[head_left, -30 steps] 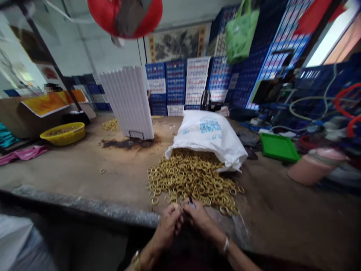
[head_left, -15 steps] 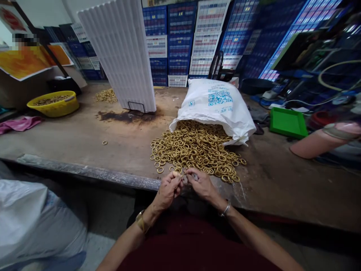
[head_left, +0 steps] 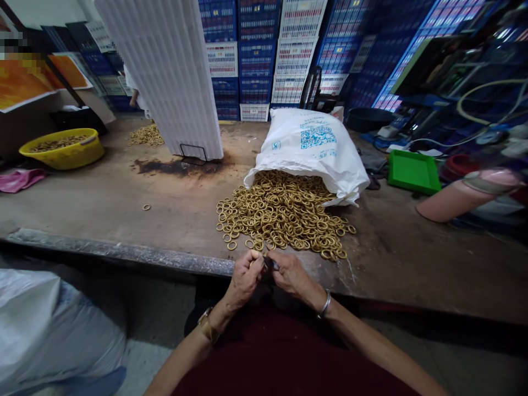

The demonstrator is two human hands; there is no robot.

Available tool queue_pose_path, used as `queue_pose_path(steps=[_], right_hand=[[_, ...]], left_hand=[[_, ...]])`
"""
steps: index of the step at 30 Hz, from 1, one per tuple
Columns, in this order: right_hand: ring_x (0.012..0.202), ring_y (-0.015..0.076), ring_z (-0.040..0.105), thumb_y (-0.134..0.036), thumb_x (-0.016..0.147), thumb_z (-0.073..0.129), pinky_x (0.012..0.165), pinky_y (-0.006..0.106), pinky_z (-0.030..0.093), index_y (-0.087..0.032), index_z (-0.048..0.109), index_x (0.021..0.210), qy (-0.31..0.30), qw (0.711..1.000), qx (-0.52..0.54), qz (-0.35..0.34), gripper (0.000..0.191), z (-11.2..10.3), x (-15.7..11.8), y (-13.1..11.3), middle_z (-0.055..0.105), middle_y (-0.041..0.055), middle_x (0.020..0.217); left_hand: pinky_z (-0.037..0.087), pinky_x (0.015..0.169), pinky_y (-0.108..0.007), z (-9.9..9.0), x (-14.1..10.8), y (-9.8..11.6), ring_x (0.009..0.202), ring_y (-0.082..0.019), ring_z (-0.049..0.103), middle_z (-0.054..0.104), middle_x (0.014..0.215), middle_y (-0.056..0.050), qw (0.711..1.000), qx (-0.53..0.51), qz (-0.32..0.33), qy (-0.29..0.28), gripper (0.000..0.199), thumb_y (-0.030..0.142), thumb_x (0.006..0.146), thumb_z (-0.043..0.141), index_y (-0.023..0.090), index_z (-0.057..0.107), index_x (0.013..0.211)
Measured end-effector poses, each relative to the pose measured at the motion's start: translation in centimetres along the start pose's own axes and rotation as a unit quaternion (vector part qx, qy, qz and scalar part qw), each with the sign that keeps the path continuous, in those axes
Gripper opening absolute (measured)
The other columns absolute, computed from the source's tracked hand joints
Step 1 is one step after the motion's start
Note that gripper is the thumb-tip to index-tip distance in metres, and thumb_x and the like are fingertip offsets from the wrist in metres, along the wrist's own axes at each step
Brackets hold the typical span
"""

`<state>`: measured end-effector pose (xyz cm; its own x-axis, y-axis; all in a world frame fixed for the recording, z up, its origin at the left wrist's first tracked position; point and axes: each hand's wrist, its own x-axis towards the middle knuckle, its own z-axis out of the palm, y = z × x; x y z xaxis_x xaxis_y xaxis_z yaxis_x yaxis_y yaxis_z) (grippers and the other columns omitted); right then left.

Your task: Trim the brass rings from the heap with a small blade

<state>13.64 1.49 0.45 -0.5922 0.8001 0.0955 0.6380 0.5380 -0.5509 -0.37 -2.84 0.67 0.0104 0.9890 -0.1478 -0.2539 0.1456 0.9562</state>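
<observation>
My left hand point(head_left: 245, 279) is closed in a pinch near the table's front edge, on what looks like one brass-coloured ring, mostly covered by the fingers. Close beside it, my right hand point(head_left: 295, 278) is wrapped round a small dark tool point(head_left: 270, 264) with a greyish end; its exact kind cannot be made out. The tool's tip meets the left fingertips. Just beyond both hands lies a heap of brass rings point(head_left: 280, 214), spilling from the mouth of a white woven sack point(head_left: 313, 148) on its side.
A white corrugated panel point(head_left: 165, 77) stands in a wire holder, with a smaller ring pile point(head_left: 146, 135) behind it. Left is a yellow basin point(head_left: 61, 157) of rings; right, a green tray point(head_left: 413, 171) and a pink cylinder point(head_left: 457, 201). Stacked crates point(head_left: 258, 60) line the back.
My hands have come closer together, and the dark tool now shows between them. The view has shifted slightly. Part of another person's arm has appeared behind the white panel.
</observation>
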Motion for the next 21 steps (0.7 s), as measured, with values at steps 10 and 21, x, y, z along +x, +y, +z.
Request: queue_pose_path(steps=[10,21], right_hand=[[0.059,0.0124,0.052,-0.020,0.078,0.039,0.055,0.022,0.028,-0.018,0.056,0.083,0.025,0.987,-0.117,0.109,0.018,0.0,0.7,2.9,0.061,0.0028,0.068],[0.067,0.0158,0.059,-0.040,0.083,0.043,0.056,0.023,0.029,-0.020,0.050,0.096,0.016,0.977,-0.149,0.153,0.025,2.2,3.8,0.5,0.065,0.0045,0.076]], left_hand=[[0.023,0.037,-0.015,0.0,-1.2,0.4,0.041,-0.003,0.035,0.049,0.060,0.003,0.966,-0.224,-0.117,-0.051,0.025,0.038,0.075,0.057,0.015,0.048,0.073],[0.025,0.039,-0.016,-1.9,-0.5,-0.3,0.046,-0.004,0.041,0.058,0.073,-0.002,0.959,-0.257,-0.115,0.029,0.022,0.029,0.072,0.060,0.016,0.043,0.072]])
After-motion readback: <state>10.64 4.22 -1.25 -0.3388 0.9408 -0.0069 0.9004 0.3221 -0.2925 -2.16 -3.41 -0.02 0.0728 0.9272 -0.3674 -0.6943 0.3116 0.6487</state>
